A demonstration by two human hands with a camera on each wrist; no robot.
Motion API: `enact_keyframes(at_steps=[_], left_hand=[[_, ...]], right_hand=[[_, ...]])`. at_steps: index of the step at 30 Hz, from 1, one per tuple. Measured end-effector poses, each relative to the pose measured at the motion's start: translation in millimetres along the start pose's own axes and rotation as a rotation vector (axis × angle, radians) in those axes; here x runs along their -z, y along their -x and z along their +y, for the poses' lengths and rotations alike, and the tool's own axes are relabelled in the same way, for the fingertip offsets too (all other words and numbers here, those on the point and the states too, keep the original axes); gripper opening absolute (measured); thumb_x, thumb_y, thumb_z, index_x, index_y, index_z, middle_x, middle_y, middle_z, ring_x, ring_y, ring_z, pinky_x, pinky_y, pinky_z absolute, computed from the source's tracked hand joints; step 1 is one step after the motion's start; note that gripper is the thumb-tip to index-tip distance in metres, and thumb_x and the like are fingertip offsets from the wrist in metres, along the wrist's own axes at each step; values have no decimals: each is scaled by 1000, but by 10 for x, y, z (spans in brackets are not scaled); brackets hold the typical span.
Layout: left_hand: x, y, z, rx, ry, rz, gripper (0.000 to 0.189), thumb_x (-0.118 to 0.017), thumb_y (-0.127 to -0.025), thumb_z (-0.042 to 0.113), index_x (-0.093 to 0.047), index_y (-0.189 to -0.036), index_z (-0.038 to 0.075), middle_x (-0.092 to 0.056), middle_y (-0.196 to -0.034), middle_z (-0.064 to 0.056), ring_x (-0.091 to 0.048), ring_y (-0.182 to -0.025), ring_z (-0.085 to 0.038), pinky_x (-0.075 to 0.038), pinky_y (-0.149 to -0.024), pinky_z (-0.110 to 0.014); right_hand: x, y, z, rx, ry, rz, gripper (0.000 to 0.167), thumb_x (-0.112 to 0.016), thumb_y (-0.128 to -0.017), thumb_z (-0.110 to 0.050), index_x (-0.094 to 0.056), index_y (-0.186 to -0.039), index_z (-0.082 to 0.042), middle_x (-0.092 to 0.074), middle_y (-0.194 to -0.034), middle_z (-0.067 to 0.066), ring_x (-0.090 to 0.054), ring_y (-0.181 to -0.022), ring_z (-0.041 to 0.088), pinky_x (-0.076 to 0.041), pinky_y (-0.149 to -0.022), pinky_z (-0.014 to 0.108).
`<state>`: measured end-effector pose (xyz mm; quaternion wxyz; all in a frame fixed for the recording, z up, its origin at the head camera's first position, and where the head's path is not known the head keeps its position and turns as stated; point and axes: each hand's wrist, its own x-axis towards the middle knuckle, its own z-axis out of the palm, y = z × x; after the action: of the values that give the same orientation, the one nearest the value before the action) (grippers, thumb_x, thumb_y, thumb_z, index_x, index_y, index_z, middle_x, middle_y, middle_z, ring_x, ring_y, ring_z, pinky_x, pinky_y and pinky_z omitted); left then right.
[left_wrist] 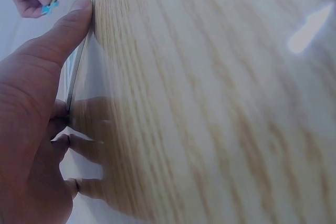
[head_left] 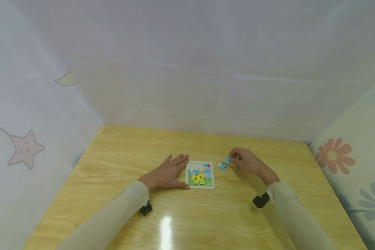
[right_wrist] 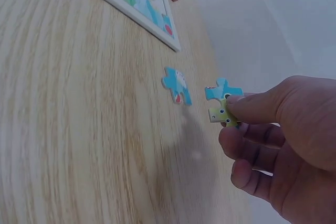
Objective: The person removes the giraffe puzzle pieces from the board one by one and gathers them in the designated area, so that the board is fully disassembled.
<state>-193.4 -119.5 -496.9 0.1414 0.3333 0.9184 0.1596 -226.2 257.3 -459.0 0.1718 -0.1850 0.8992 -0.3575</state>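
A flat jigsaw board (head_left: 213,177) with a pale frame and a giraffe picture lies on the table; a pale bare patch shows in the picture's upper left. My left hand (head_left: 165,174) rests against the board's left side, fingers spread and straight, thumb by the lower left corner. To the right of the board, my right hand (head_left: 248,161) pinches a blue and yellow-green puzzle piece (right_wrist: 222,93) between thumb and fingers, just above the table. A second puzzle piece (right_wrist: 176,85), mostly blue, lies on the wood between the board and that hand.
The wooden table (head_left: 118,152) meets a pale cloth wall (head_left: 200,104) at the back. Printed cloth stands at both sides, with a star (head_left: 25,149) on the left and a flower (head_left: 332,155) on the right. Both wrists wear small black mounts (head_left: 261,200).
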Motion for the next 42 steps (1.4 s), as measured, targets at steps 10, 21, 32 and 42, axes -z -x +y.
enact_keyframes(at_steps=[10,21,32,42], left_hand=[[-10,3,-5,-1,-8,-4,114,-65,-92,77,-19,-172,11,-13,-182,-3,-10,-170,-28,-4,-138,-61],[-4,14,-6,2,-11,-3,114,-64,-92,77,-19,-172,11,-12,-182,-3,-10,-170,-28,-4,-138,-61],[-5,9,7,2,3,0,113,-67,-92,75,-19,-172,10,-14,-182,-4,-10,-170,-29,-4,-138,-61],[-25,-12,-19,-6,-13,3,113,-65,-92,76,-20,-172,11,-14,-182,-4,-10,-170,-29,-3,-138,-61]], right_hand=[[14,47,114,-25,65,-5,12,-58,-110,-10,-67,-114,-4,-71,-108,15,-63,-81,24,-53,-68,29],[-23,52,168,-10,156,10,12,-58,-109,-8,-70,-111,-6,-70,-108,11,-63,-89,17,-53,-76,34],[-113,26,214,16,209,41,17,-61,-108,-9,-69,-121,-1,-61,-118,17,-64,-103,27,-59,-88,44],[-275,-54,-74,63,259,39,23,-60,-107,-13,-69,-126,-2,-62,-118,13,-62,-97,21,-57,-86,42]])
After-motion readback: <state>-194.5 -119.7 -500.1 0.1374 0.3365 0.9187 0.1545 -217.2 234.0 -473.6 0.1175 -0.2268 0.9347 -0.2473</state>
